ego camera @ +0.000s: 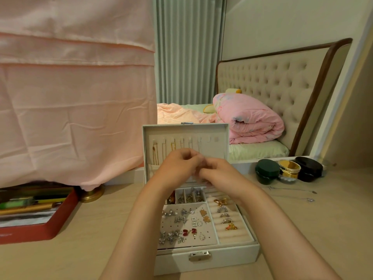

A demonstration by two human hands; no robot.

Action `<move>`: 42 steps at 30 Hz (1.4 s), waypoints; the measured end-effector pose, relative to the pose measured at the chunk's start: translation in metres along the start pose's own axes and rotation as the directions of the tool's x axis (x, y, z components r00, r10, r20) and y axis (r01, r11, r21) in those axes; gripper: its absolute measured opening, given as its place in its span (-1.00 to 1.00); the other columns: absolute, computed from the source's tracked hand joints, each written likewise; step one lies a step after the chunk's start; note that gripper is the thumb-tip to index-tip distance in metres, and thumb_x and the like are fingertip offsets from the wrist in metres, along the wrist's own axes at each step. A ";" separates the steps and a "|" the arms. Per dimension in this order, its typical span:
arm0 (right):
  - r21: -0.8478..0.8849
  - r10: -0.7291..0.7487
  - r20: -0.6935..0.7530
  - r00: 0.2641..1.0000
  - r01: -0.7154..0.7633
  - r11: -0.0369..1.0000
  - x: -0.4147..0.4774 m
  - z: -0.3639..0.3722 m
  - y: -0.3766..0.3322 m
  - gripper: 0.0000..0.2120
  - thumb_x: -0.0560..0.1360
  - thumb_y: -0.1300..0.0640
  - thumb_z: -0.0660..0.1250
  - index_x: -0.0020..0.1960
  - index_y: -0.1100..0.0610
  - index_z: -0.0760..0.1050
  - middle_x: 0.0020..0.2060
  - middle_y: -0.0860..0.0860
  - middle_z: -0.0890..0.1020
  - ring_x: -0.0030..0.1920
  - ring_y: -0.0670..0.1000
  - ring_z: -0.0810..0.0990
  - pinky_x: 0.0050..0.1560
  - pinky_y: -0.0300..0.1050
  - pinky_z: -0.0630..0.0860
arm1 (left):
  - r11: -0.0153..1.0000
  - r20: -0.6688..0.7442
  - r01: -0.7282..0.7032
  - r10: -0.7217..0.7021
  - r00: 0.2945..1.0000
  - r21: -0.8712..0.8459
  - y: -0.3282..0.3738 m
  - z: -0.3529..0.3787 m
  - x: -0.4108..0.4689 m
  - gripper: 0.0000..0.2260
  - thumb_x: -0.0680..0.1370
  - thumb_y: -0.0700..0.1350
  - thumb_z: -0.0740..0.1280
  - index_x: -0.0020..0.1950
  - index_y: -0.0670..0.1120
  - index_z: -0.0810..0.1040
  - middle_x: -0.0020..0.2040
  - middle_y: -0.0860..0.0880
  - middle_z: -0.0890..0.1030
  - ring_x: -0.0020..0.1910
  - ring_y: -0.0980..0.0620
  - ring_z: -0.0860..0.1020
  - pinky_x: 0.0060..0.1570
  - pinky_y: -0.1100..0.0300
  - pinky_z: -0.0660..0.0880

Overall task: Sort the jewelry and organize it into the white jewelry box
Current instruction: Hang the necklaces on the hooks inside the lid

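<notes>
**Hands meet before the open lid**

Both forearms rise from the bottom of the frame and converge at centre. The left hand (177, 164) and right hand (218, 172) have curled fingers, tips touching in front of the lid (185, 130). Blur hides whether they pinch anything. The box (205, 257) sits open at lower centre, with earrings (181, 219) on its left panel and rings (224, 215) in its right rolls. Necklaces (292, 190) lie at right.

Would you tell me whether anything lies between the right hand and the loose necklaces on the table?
Nothing visible does. The right hand hovers over the white jewelry box; only tabletop separates it from the necklaces to its right. The jars stand behind them.
</notes>
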State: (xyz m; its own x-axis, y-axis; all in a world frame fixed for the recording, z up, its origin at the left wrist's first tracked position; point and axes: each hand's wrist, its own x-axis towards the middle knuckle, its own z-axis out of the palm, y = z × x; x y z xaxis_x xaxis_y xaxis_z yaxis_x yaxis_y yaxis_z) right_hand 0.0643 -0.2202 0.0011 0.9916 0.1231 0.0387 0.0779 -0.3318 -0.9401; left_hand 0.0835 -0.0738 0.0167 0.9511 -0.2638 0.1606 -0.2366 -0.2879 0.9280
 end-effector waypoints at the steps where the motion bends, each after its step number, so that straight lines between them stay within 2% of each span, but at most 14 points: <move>1: 0.021 -0.001 0.024 1.000 0.001 1.000 0.000 0.001 0.002 -0.75 0.53 0.29 0.32 0.11 0.02 0.64 -0.08 -0.06 0.75 0.00 -0.12 0.69 0.13 -0.16 0.57 | 1.000 0.009 -0.007 0.007 1.000 0.010 0.002 -0.001 -0.002 -0.85 0.61 -0.05 0.32 -0.02 -0.05 0.67 -0.20 0.07 0.66 -0.27 0.28 0.57 -0.19 0.31 0.46; 4: 0.049 0.013 0.101 0.995 -0.018 0.999 -0.002 0.001 0.005 -0.81 0.57 0.27 0.35 0.16 0.15 0.61 -0.03 0.04 0.75 0.03 -0.02 0.73 0.20 -0.09 0.58 | 1.000 0.038 -0.013 0.012 0.999 0.014 0.004 -0.004 -0.004 -0.87 0.61 -0.03 0.33 0.04 -0.01 0.66 -0.16 0.10 0.65 -0.17 0.21 0.60 -0.20 0.32 0.48; 7: 0.069 -0.004 0.106 0.994 -0.003 0.998 -0.004 -0.004 0.003 -0.85 0.64 0.22 0.28 0.09 0.23 0.62 -0.21 0.08 0.72 -0.14 0.07 0.72 0.08 -0.11 0.64 | 0.999 0.016 -0.018 0.018 1.000 0.040 0.002 -0.008 -0.006 -0.86 0.62 -0.03 0.32 0.10 0.03 0.65 -0.11 0.10 0.65 -0.13 0.19 0.57 -0.12 0.27 0.45; 9: 0.114 -0.030 0.088 0.996 0.019 0.993 -0.004 -0.007 -0.002 -0.80 0.66 0.20 0.26 0.05 0.22 0.65 -0.29 0.05 0.70 -0.25 0.00 0.67 -0.06 -0.17 0.65 | 0.999 -0.005 0.004 -0.003 1.000 0.047 -0.003 -0.009 -0.006 -0.86 0.62 -0.05 0.30 0.14 0.05 0.61 -0.06 0.06 0.66 -0.09 0.14 0.58 -0.06 0.18 0.47; 13: 0.023 -0.074 0.018 0.997 0.073 0.997 -0.005 -0.013 -0.007 -0.81 0.64 0.16 0.31 0.03 0.18 0.70 -0.20 -0.01 0.73 -0.27 -0.23 0.63 -0.24 -0.42 0.50 | 0.996 0.042 0.093 -0.092 0.995 -0.014 -0.012 -0.003 -0.007 -0.81 0.65 -0.08 0.24 0.25 0.02 0.52 0.00 0.00 0.66 -0.19 0.07 0.62 -0.16 0.16 0.51; 17: -0.058 -0.104 -0.098 0.990 0.098 0.993 -0.002 -0.019 -0.006 -0.82 0.62 0.15 0.33 0.03 0.12 0.72 -0.28 -0.15 0.69 -0.34 -0.27 0.55 -0.27 -0.45 0.46 | 0.956 0.187 0.211 -0.173 0.967 -0.205 -0.015 0.004 -0.006 -0.74 0.69 -0.03 0.16 0.27 -0.08 0.53 0.11 -0.09 0.68 -0.32 -0.01 0.58 -0.26 0.12 0.50; 21: -0.066 -0.159 -0.163 0.974 0.150 0.987 -0.002 -0.027 -0.005 -0.81 0.63 0.15 0.31 0.01 0.08 0.72 -0.25 -0.04 0.64 -0.38 -0.23 0.48 -0.28 -0.43 0.46 | 0.959 0.307 0.228 -0.169 0.936 -0.167 -0.013 0.002 -0.010 -0.69 0.68 0.03 0.17 0.17 -0.14 0.60 0.02 -0.09 0.73 -0.31 0.01 0.54 -0.29 0.20 0.43; 24: -0.082 -0.133 -0.181 0.974 0.120 0.989 -0.002 -0.030 -0.004 -0.81 0.64 0.12 0.30 0.00 0.07 0.71 -0.22 -0.03 0.66 -0.41 -0.21 0.49 -0.34 -0.43 0.44 | 0.989 0.263 0.128 -0.103 0.959 -0.080 -0.013 -0.002 -0.012 -0.82 0.63 -0.08 0.32 0.08 -0.15 0.65 -0.05 -0.06 0.73 -0.30 0.05 0.55 -0.26 0.20 0.44; 26: -0.091 -0.038 -0.138 0.990 0.026 0.996 -0.003 -0.031 -0.004 -0.73 0.67 0.06 0.23 0.00 0.09 0.69 -0.19 -0.02 0.72 -0.36 -0.14 0.54 -0.36 -0.38 0.44 | 0.992 0.214 0.093 -0.073 0.974 -0.087 -0.012 -0.003 -0.012 -0.87 0.61 -0.10 0.35 0.02 -0.11 0.67 -0.08 -0.03 0.73 -0.29 0.06 0.57 -0.26 0.21 0.45; 29: -0.092 0.132 0.036 0.991 -0.128 0.987 -0.003 -0.029 -0.003 -0.71 0.63 0.06 0.17 0.04 0.09 0.67 -0.07 -0.04 0.76 -0.14 0.03 0.67 -0.16 -0.14 0.46 | 0.998 0.089 0.029 -0.024 0.996 -0.060 -0.009 -0.004 -0.011 -0.89 0.59 -0.06 0.38 0.00 -0.02 0.70 -0.11 0.05 0.72 -0.24 0.16 0.60 -0.20 0.28 0.47; 31: -0.078 0.104 0.145 0.984 -0.093 0.993 -0.002 -0.025 0.000 -0.75 0.59 0.14 0.22 0.16 0.12 0.63 0.02 -0.02 0.75 -0.02 0.07 0.71 -0.11 -0.05 0.45 | 0.996 0.043 -0.017 0.021 0.999 -0.091 -0.007 -0.004 -0.010 -0.89 0.58 -0.07 0.39 0.01 -0.04 0.71 -0.20 0.08 0.70 -0.27 0.23 0.60 -0.28 0.40 0.47; 33: -0.099 0.027 0.194 0.981 -0.008 0.995 -0.001 -0.021 0.003 -0.78 0.59 0.20 0.28 0.18 0.13 0.62 0.03 -0.01 0.74 -0.06 0.03 0.72 -0.11 -0.05 0.44 | 0.992 0.007 -0.048 0.049 0.999 -0.117 -0.007 -0.003 -0.009 -0.89 0.56 -0.09 0.41 0.02 -0.06 0.72 -0.28 0.11 0.67 -0.29 0.24 0.60 -0.33 0.44 0.48; 39: 0.029 -0.041 0.103 0.994 0.038 0.999 0.001 -0.015 0.009 -0.85 0.60 0.20 0.36 0.11 0.20 0.66 -0.04 0.10 0.75 -0.20 0.01 0.66 -0.26 -0.21 0.50 | 0.983 -0.024 -0.063 0.059 0.998 -0.170 -0.008 -0.004 -0.010 -0.89 0.55 -0.15 0.42 0.03 -0.10 0.72 -0.28 0.13 0.68 -0.36 0.31 0.56 -0.37 0.48 0.44; 42: 0.065 -0.019 0.053 0.998 0.016 0.998 0.002 -0.016 0.010 -0.86 0.59 0.19 0.38 0.06 0.22 0.67 -0.08 0.10 0.75 -0.24 -0.01 0.67 -0.27 -0.19 0.55 | 0.994 -0.061 -0.068 0.062 0.996 -0.090 -0.016 -0.006 -0.006 -0.87 0.58 -0.06 0.38 0.07 -0.01 0.71 -0.19 0.12 0.69 -0.27 0.23 0.56 -0.22 0.34 0.48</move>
State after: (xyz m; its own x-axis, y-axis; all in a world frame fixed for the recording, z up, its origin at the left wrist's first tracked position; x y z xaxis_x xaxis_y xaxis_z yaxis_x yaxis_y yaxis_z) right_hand 0.0691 -0.2380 -0.0030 0.9831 0.1789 0.0390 0.0869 -0.2685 -0.9593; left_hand 0.0831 -0.0619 0.0029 0.9450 -0.2242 0.2383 -0.2814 -0.1856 0.9415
